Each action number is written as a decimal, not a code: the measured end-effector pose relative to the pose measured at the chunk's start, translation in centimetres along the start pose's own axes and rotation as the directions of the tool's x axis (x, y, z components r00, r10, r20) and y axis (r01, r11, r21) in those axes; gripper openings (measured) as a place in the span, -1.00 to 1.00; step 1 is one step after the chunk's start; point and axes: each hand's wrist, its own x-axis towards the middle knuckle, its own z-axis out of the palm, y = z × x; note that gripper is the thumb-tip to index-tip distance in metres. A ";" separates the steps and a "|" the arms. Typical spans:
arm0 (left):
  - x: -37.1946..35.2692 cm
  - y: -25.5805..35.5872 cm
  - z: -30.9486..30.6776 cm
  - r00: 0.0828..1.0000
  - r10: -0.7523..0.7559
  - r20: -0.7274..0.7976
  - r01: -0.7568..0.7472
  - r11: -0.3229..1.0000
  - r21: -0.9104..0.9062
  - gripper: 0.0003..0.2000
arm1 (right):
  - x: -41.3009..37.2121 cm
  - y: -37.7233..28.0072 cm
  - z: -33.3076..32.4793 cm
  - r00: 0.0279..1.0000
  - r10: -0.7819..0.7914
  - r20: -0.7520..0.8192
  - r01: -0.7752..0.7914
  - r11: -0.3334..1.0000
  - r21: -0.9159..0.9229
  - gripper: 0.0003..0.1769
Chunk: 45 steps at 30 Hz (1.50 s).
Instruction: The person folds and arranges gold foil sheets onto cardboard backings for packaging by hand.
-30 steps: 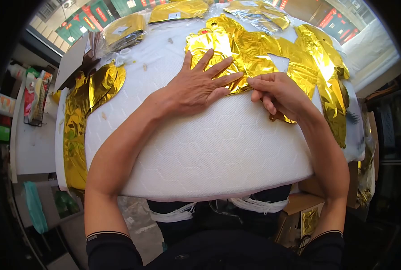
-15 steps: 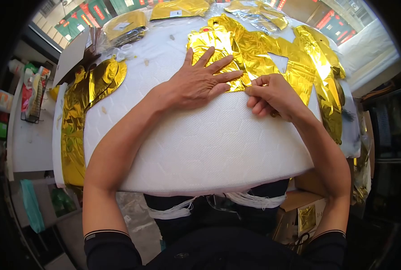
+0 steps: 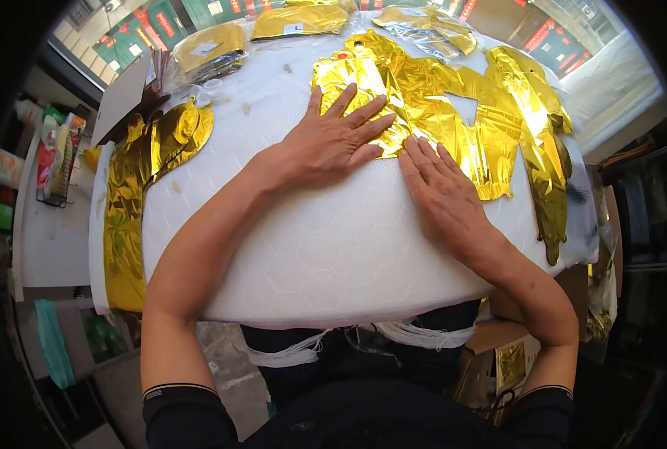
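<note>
A flat, uninflated gold foil balloon (image 3: 453, 93) lies on the white padded surface (image 3: 333, 247), wrinkled and shiny, with a triangular opening near its right part. Fingers spread, my left hand (image 3: 329, 142) rests palm down across the balloon's near left section. Just to its right, my right hand (image 3: 445, 191) lies flat, fingers stretched out, with the fingertips at the balloon's near edge. Neither hand grips anything. Part of the foil under the left fingers is hidden.
More gold foil (image 3: 531, 142) lies along the right side, and another piece (image 3: 124, 217) hangs over the left edge. Clear bags of folded gold foil (image 3: 300, 21) sit at the back. A cardboard piece (image 3: 127, 93) stands at the left, and an open box (image 3: 490, 337) is below right.
My right hand has gone from a pinch at the foil's near edge to lying flat with fingers extended. The left hand stays spread on the foil, barely shifted.
</note>
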 end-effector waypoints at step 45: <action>-0.4 -7.1 -1.8 0.809 -0.464 -0.360 0.031 0.646 -0.763 -0.37 | 12.5 9.5 1.1 0.800 0.394 0.453 -0.530 0.108 0.841 -0.73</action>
